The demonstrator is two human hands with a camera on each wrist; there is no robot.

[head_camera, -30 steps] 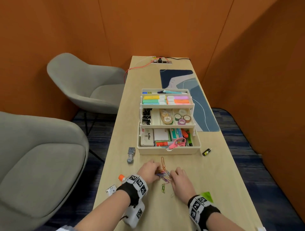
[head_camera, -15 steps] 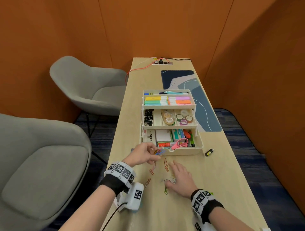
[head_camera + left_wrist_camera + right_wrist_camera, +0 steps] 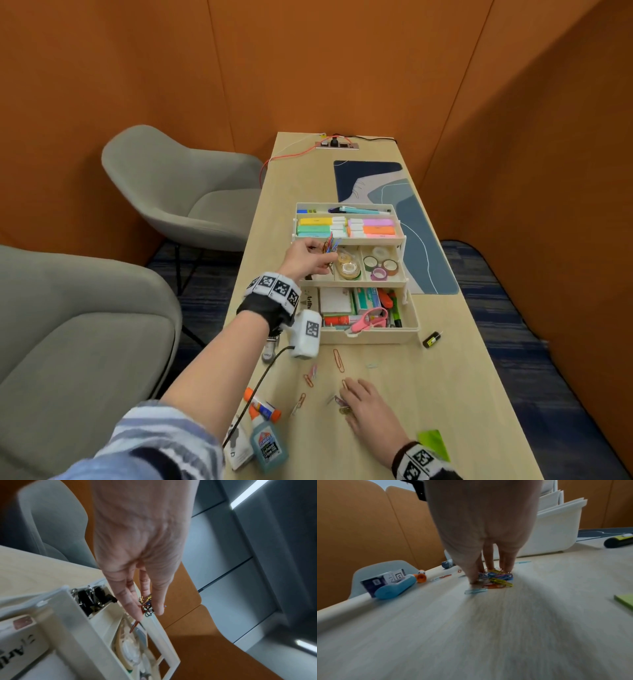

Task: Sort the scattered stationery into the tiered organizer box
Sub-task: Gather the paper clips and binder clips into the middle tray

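Observation:
The cream tiered organizer box [image 3: 376, 337] stands open in the middle of the table, its trays filled. My left hand [image 3: 325, 255] hovers over the left part of the middle tier and pinches a bunch of coloured paper clips [image 3: 330, 245] between thumb and fingers. The left wrist view shows that bunch [image 3: 146, 605] in my left hand [image 3: 149, 614], above the tray beside the black binder clips [image 3: 92, 599]. My right hand [image 3: 346, 394] rests on the table in front of the box. Its straight fingers [image 3: 506, 566] press down around a small pile of paper clips [image 3: 498, 577].
Loose paper clips [image 3: 339, 359] lie between the box and my right hand. A glue bottle [image 3: 269, 442], a glue stick [image 3: 262, 406] and a white box [image 3: 238, 445] lie near the table's left edge. A small black-and-yellow item [image 3: 431, 340] and green sticky notes [image 3: 435, 443] lie right. Grey chairs stand left.
My left hand has lifted a bunch of paper clips off the table and carried it forward over the middle tier. My right hand stays at the clips left on the table.

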